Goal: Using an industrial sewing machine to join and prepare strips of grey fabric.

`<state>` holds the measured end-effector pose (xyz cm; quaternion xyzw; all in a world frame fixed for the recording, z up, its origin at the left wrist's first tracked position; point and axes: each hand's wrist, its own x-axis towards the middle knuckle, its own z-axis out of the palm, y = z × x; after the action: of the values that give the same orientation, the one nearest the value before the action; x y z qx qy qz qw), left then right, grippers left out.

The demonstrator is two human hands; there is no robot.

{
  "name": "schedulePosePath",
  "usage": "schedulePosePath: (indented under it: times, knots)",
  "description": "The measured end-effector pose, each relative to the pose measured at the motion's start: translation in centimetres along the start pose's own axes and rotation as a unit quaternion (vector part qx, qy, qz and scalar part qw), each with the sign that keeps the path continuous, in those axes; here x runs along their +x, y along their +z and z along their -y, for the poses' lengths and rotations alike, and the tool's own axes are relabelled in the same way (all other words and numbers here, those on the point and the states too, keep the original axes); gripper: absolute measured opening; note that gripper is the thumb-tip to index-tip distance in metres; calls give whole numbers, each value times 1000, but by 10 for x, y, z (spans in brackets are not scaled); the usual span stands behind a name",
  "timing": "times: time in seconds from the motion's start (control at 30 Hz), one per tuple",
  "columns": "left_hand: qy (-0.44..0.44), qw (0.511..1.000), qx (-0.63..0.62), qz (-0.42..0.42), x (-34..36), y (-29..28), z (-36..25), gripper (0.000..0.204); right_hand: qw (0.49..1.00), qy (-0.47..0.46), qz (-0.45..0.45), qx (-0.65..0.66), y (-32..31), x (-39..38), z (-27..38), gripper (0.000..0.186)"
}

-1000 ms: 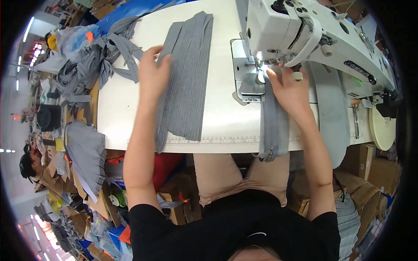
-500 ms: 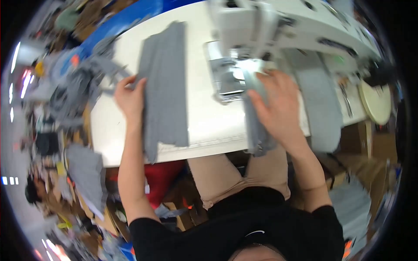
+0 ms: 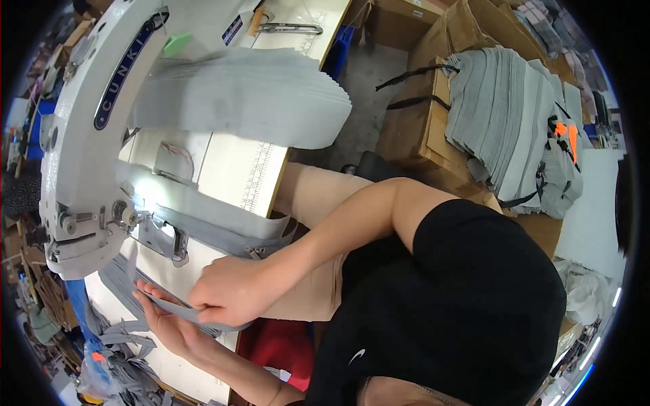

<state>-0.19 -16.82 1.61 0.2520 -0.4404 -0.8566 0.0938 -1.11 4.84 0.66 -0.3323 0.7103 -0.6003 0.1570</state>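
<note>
My right hand (image 3: 233,291) is closed, thumb and fingers pinching a grey fabric strip (image 3: 179,310). Beneath and beside it, my left hand (image 3: 172,328) is palm up with curled fingers, gripping the same strip. Under both hands lies a pile of grey strips (image 3: 120,279) on the white table. Just beyond my right hand, a longer grey fabric piece (image 3: 227,227) runs back from the lit needle area of the white sewing machine (image 3: 84,149). Its near end hangs over the table edge, with what looks like a zipper end there.
A thick stack of light grey fabric panels (image 3: 244,95) sits farther along the table, overhanging its edge. Beyond it lies a box cutter (image 3: 291,28). Cardboard boxes (image 3: 406,139) with stacked grey panels (image 3: 501,115) stand on the floor. Loose grey scraps (image 3: 125,369) lie at lower left.
The view has swung right. My right hand has left the fabric by the needle and joined my left hand at the strips, where both now hold one strip.
</note>
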Motion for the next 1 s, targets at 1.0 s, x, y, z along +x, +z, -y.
schedulePosePath:
  times: [1.0]
  knots:
    - [8, 988, 121, 98, -51, 54, 58, 13, 956, -78, -220, -176, -37, -11, -3, 14]
